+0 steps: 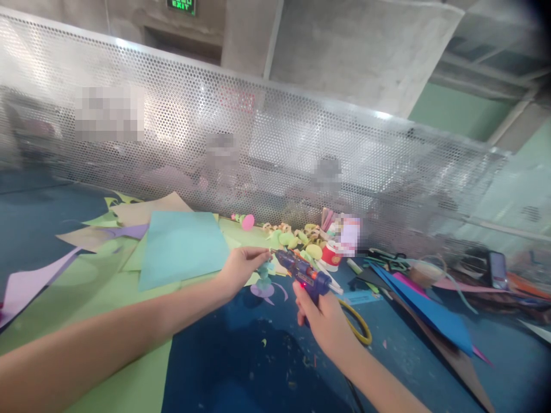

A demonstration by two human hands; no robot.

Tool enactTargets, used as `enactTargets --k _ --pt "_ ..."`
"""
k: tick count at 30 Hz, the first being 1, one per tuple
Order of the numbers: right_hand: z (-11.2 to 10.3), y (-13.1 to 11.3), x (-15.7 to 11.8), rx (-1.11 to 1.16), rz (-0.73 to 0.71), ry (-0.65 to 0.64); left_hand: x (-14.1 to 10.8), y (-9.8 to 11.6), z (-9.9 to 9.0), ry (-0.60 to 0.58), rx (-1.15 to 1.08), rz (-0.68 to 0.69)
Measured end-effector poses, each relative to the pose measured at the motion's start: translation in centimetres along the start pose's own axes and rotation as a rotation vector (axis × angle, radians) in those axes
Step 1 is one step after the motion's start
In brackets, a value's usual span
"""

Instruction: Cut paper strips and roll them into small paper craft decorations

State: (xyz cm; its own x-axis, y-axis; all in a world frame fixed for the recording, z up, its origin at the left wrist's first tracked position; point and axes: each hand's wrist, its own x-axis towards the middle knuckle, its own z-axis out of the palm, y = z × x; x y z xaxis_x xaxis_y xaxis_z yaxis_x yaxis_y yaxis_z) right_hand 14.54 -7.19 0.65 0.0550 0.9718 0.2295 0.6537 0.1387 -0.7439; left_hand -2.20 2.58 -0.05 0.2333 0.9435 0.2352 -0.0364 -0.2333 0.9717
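Observation:
My right hand point(325, 321) is wrapped round the handle of a dark blue glue gun point(305, 273), on which a small red light shows. A white glue stick point(336, 287) pokes out of its back end. The nozzle points left, close to the fingertips of my left hand point(241, 267). Those fingers are pinched on a small paper piece, partly hidden by them. Just below the fingers are light blue paper bits point(266, 271) and a purple paper cutout point(262, 291) with curled strips; whether they are joined to the pinched piece I cannot tell.
Green sheets point(107, 310) and a light blue sheet point(183, 246) cover the left of the blue table. Small paper cutouts point(286, 238) and a red-and-white cup point(330, 256) stand behind my hands. Blue card point(426, 304) and a phone point(498, 269) lie right. A perforated metal screen point(275, 132) runs behind.

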Motion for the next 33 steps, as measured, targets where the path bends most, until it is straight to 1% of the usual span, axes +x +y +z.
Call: enactTargets --k 9,12,14,16,19,21,22,24,26,29,31,33 --pt "0.0 0.1 0.1 0.036 -0.013 0.02 0.2 -0.3 0.1 -0.007 -0.014 -0.003" --pt "0.0 -0.1 0.2 0.133 -0.017 0.007 0.2 -0.3 0.0 -0.003 -0.015 -0.003" --pt "-0.6 -0.2 0.2 0.193 -0.038 0.003 0.2 -0.4 -0.1 0.005 -0.017 -0.012" --pt "-2.1 0.0 0.1 0.165 -0.06 0.039 0.3 -0.4 -0.2 0.01 -0.018 -0.027" --pt "-5.8 1.9 0.0 -0.065 -0.036 0.166 0.3 -0.6 -0.2 0.015 -0.004 -0.038" --pt "-8.6 4.2 -0.2 -0.343 0.043 0.208 0.3 -0.7 -0.1 0.021 0.016 -0.036" --pt "-9.8 5.6 -0.4 -0.479 0.049 0.257 0.3 -0.7 -0.1 0.022 0.028 -0.033" --pt "-11.5 8.3 -1.1 -0.674 -0.051 0.339 0.2 -0.8 -0.1 0.023 0.051 -0.025" --pt "-12.3 10.8 -2.3 -0.835 -0.077 0.281 0.2 -1.0 -0.1 0.022 0.07 -0.018" --pt "-12.5 13.2 -3.8 -0.957 -0.029 0.226 0.1 -1.2 -0.2 0.02 0.094 -0.009" --pt "-13.0 13.7 -4.1 -1.005 0.023 0.116 0.1 -1.4 -0.3 0.018 0.108 -0.004" --pt "-13.6 12.8 -3.5 -0.999 0.064 -0.032 0.1 -1.5 -0.4 0.022 0.117 0.002"
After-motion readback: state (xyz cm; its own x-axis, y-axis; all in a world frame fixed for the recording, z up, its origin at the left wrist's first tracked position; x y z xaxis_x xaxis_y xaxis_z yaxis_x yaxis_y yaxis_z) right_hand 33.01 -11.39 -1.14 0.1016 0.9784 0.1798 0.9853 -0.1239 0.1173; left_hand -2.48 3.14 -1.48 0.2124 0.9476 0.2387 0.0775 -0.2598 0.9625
